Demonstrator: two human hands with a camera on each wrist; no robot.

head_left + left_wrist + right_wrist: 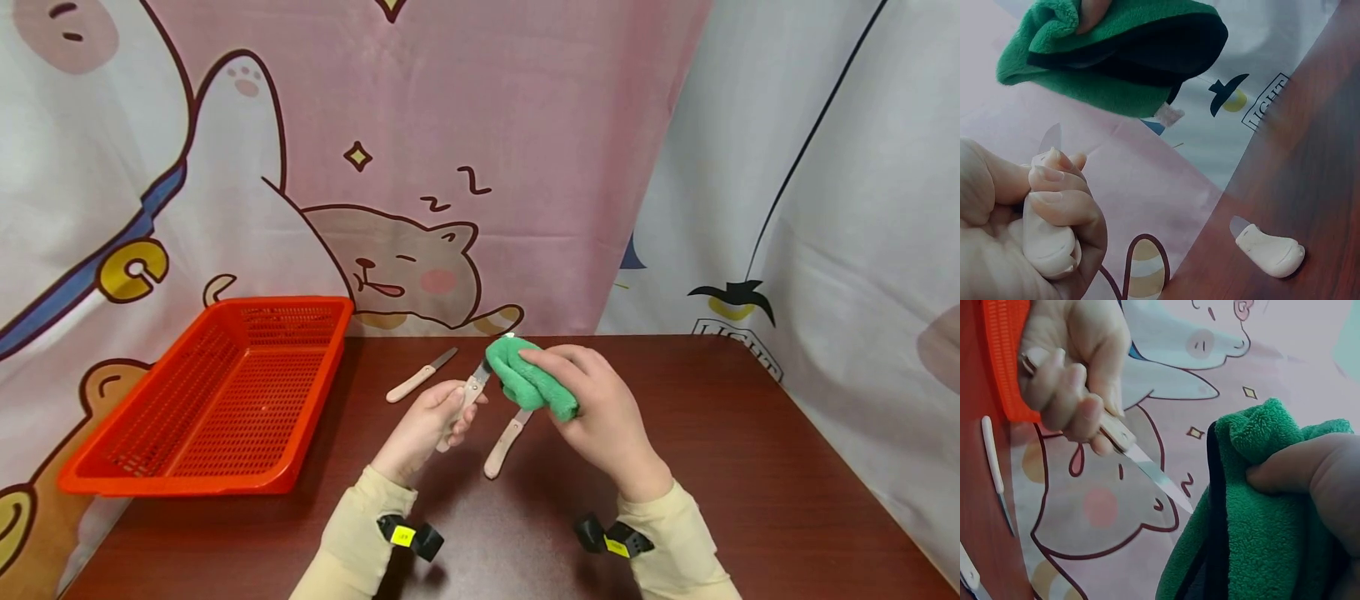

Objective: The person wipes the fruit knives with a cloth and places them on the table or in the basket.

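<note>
My left hand (423, 425) grips a small knife (1119, 434) by its pale handle, fingers curled round it, with the blade pointing up and away. My right hand (611, 421) holds a folded green cloth (531, 382) with a dark edge, the thumb pressed into its plush side in the right wrist view. From the head view the cloth covers part of the blade; at the right wrist the blade tip lies at the cloth's edge, and I cannot tell whether they touch. Two similar knives lie on the table: one behind (412, 382), one between the hands (504, 448).
A red perforated plastic basket (311, 400) stands on the left of the dark brown table (750, 467). Behind the table hangs a printed curtain (547, 167) with cartoon animals, and a pale one borders the right side.
</note>
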